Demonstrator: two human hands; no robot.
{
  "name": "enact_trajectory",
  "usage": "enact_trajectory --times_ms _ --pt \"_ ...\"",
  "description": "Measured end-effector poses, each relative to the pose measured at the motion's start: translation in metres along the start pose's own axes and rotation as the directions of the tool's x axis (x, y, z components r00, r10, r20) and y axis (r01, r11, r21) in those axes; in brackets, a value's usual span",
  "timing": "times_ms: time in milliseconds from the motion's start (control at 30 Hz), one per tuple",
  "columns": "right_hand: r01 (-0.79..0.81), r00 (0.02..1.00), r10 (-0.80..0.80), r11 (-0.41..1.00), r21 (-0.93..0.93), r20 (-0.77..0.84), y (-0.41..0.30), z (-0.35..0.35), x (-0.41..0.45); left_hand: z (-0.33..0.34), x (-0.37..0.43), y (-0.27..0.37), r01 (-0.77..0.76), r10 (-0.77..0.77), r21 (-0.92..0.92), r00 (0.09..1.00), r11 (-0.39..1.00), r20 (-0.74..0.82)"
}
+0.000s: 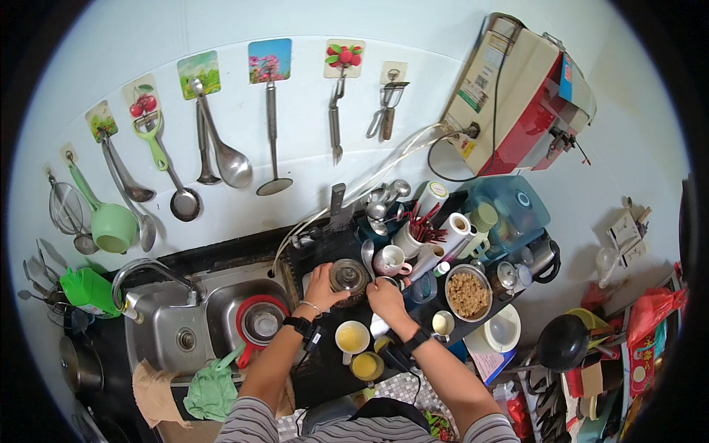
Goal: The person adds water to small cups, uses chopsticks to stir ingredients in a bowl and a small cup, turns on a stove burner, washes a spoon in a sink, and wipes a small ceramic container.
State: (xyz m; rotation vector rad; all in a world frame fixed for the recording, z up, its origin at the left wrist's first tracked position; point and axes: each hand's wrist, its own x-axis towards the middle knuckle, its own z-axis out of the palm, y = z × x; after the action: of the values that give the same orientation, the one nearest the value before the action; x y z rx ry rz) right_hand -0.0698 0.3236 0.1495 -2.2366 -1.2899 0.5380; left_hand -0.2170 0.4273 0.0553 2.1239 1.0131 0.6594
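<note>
My left hand (324,290) wraps around the near left side of a lidded glass jar (348,277) on the black counter. Just right of it, my right hand (386,302) is closed at the handle end of a metal spoon (367,252), whose bowl points away from me. A white item (379,326) shows partly under this hand. Closer to me are a white mug (352,336) and a glass mug (367,367), both with yellow contents. Another yellow-filled cup (382,344) is half hidden by my right wrist.
Left of my hands, a double sink (166,326) holds a red-rimmed strainer (260,318). A steel bowl of brown crumbly food (468,292) is at right, near a small cup (443,323). Behind stand a pink-handled mug (390,259), a chopstick holder (407,243) and a cleaver (339,207).
</note>
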Motion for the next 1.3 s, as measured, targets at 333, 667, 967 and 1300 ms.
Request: enact_trajectory --times_ms 333,667,967,1300 --pt "-0.063 0.998 0.054 0.962 -0.267 -0.040 -0.030 0.054 0.032 0.008 -0.011 -0.008 -0.025 0.007 -0.156 0.993 0.987 -0.115" --pt "0.004 0.998 0.015 0.943 -0.332 0.055 -0.030 0.068 0.054 0.012 -0.009 -0.011 0.053 -0.067 -0.135 0.992 0.989 -0.106" --pt "0.118 0.993 -0.121 0.978 -0.171 -0.008 -0.012 0.081 0.067 0.010 -0.003 -0.013 0.046 -0.053 -0.066 0.992 0.997 -0.113" --pt "0.155 0.979 -0.165 0.984 -0.092 -0.118 -0.023 0.060 0.044 0.018 0.004 -0.008 0.028 -0.022 0.032 0.984 0.999 -0.177"
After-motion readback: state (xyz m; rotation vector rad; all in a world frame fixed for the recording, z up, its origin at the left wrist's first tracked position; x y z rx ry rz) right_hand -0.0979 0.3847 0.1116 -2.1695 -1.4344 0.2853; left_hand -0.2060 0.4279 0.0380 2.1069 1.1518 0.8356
